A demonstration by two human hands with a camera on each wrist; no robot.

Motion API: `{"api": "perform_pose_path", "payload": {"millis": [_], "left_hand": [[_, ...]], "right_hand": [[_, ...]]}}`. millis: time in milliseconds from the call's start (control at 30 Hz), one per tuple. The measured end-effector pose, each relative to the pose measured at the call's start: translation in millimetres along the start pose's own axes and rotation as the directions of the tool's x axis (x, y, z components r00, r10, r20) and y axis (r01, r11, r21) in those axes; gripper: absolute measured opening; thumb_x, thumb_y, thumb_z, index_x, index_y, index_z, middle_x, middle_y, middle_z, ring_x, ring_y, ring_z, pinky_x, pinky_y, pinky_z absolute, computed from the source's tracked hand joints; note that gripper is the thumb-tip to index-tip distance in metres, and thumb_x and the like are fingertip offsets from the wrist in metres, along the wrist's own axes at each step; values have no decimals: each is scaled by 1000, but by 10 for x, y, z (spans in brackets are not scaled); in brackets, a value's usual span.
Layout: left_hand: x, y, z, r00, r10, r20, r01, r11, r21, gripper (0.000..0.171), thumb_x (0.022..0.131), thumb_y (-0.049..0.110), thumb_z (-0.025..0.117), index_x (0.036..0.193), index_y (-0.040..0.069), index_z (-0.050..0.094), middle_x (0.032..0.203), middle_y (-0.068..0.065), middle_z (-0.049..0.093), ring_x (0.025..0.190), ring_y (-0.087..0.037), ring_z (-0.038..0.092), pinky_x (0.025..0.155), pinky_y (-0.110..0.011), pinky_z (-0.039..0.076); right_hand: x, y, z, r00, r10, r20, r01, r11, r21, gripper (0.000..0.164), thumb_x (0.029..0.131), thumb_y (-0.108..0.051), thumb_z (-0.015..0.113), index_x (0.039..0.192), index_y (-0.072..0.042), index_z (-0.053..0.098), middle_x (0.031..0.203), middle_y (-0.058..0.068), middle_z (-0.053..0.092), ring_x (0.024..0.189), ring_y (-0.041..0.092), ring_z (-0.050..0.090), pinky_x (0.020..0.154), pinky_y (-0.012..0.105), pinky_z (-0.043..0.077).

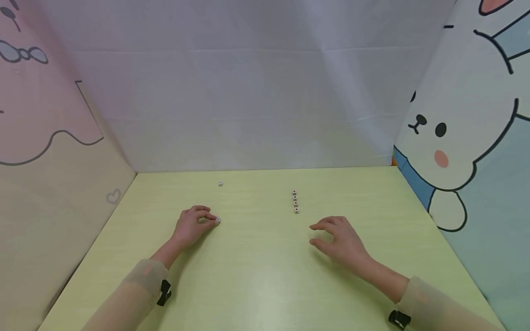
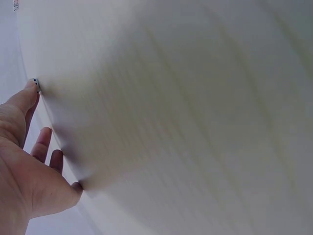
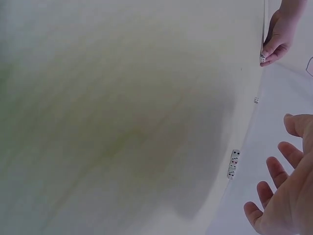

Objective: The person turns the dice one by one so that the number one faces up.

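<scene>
Between thumb and index finger, my left hand [image 1: 193, 226] pinches a small white die [image 1: 218, 220] at the tabletop. The left wrist view shows that die [image 2: 36, 84] at the fingertips, with the other fingers spread below. My right hand [image 1: 338, 240] hovers over the right side of the table, thumb and fingers apart, holding nothing. Just beyond it, several white dice [image 1: 296, 204] stand in a straight row running away from me. In the right wrist view, the row of dice [image 3: 233, 164] lies beside the spread fingers.
A lone die [image 1: 220, 184] sits near the back edge of the pale yellow table [image 1: 256, 266], beyond my left hand. A white curtain [image 1: 248, 110] rises behind the table. Printed cloth panels [image 1: 488, 193] border both sides. Each sleeve carries a black strap or clip [image 1: 164, 293].
</scene>
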State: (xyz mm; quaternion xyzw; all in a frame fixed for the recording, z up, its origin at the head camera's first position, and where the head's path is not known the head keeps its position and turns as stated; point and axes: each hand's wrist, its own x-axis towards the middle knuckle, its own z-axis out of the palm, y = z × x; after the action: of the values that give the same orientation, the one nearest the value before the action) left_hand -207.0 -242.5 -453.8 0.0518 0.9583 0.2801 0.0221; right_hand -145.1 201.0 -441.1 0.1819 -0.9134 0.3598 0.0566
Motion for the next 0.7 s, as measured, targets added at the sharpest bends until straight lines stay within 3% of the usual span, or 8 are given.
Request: {"api": "perform_pose_path", "payload": {"millis": [167, 300, 533, 700], "left_hand": [[-5, -4, 3, 1000, 5, -2, -5, 1000, -3, 24, 96, 32, 74, 108, 12, 80, 140, -17, 56, 133, -51, 38, 108, -66, 29], [-3, 2, 3, 1000, 12, -6, -12, 1000, -1, 24, 96, 31, 74, 108, 12, 80, 139, -18, 57, 132, -51, 38, 108, -65, 29], [-3, 7, -4, 1000, 21, -3, -21, 1000, 6, 25, 96, 33, 74, 108, 12, 80, 138, -18, 57, 131, -52, 39, 108, -65, 30], [-5, 11, -13, 1000, 21, -2, -21, 1000, 11, 25, 96, 33, 74, 108, 12, 80, 139, -18, 57, 131, -52, 39, 107, -65, 31]], "right_hand": [[-8, -14, 66, 1000, -16, -3, 16, 1000, 4, 31, 86, -25, 85, 114, -16, 78, 117, -4, 65, 119, 25, 51, 97, 48, 47], [124, -105, 92, 998, -65, -21, 65, 998, 8, 29, 86, -24, 84, 113, -15, 78, 116, -2, 66, 117, 27, 52, 96, 48, 47], [590, -429, 230, 991, -136, -22, 136, 990, 34, 26, 88, -29, 82, 112, -19, 78, 116, -2, 67, 120, 27, 51, 97, 46, 48], [959, -659, 395, 991, -133, 12, 132, 990, 55, 25, 91, -32, 79, 113, -20, 78, 117, -2, 66, 121, 27, 50, 99, 44, 47]]}}
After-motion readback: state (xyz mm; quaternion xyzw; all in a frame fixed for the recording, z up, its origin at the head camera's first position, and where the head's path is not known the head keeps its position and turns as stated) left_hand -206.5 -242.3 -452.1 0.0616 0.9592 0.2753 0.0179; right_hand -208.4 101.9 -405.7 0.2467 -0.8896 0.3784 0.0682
